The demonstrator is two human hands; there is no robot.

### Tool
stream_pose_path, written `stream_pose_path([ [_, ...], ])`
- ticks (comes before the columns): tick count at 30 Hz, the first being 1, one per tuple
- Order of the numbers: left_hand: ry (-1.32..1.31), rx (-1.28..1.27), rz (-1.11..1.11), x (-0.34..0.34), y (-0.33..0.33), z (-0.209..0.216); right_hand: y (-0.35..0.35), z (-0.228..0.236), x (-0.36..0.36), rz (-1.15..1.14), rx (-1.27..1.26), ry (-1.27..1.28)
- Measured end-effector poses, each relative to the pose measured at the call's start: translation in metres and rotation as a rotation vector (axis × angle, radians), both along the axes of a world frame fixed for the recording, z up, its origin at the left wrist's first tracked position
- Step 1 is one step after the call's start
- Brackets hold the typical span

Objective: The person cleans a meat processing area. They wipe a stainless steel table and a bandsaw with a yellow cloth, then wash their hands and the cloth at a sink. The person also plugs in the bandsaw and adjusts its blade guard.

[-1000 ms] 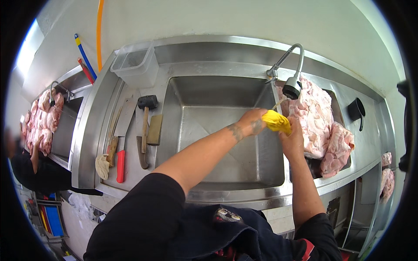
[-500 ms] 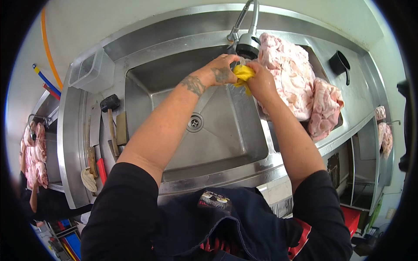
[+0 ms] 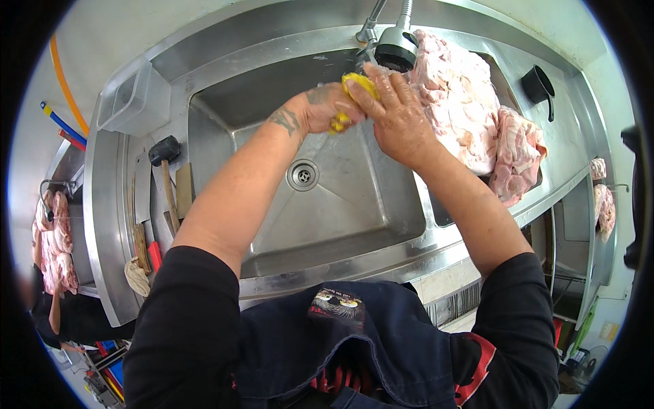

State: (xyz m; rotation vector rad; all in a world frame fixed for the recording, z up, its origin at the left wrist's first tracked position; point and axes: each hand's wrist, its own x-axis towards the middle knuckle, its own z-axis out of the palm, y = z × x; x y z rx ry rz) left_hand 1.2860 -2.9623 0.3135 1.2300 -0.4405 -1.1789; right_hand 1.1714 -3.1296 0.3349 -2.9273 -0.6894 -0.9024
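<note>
Over the far part of the sink basin, my left hand (image 3: 328, 108) is closed around a wet yellow cloth (image 3: 360, 85) that bulges out above and below its fingers. My right hand (image 3: 403, 123) lies against the cloth with its fingers stretched out and its thumb toward my left hand. Just beyond the hands hangs the black spray head (image 3: 396, 51) of the tap. Water around my fingers is blurred. To the right of my right hand a large pile of pale raw meat (image 3: 456, 102) rises from the second basin, with a smaller piece of meat (image 3: 516, 153) beside it.
The sink basin (image 3: 327, 218) has a round drain (image 3: 302, 175). On the left ledge lie a black mallet (image 3: 164, 150), a cleaver (image 3: 142, 191), a red-handled tool (image 3: 155, 256) and a crumpled cloth (image 3: 136, 276). A clear plastic tub (image 3: 136, 99) stands far left; a black dipper (image 3: 538, 87) sits far right.
My right hand has loosened from gripping the yellow cloth to lying flat against it. My left hand has moved slightly left with the cloth.
</note>
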Motion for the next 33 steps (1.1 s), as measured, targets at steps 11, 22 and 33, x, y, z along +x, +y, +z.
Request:
stream_pose_path([
  [11,-0.485,0.504,-0.139,-0.041,0.001,-0.036,0.030,-0.023,0.004,-0.220,-0.267,0.607],
  [22,-1.695,0.547,-0.099,-0.061,0.029,-0.041,0.035,-0.056,0.016,-0.189,0.388,1.243],
  [33,-1.228,1.609,0.580,0.036,0.204,-0.040,-0.011,-0.053,-0.065,-0.238,0.683,0.672],
])
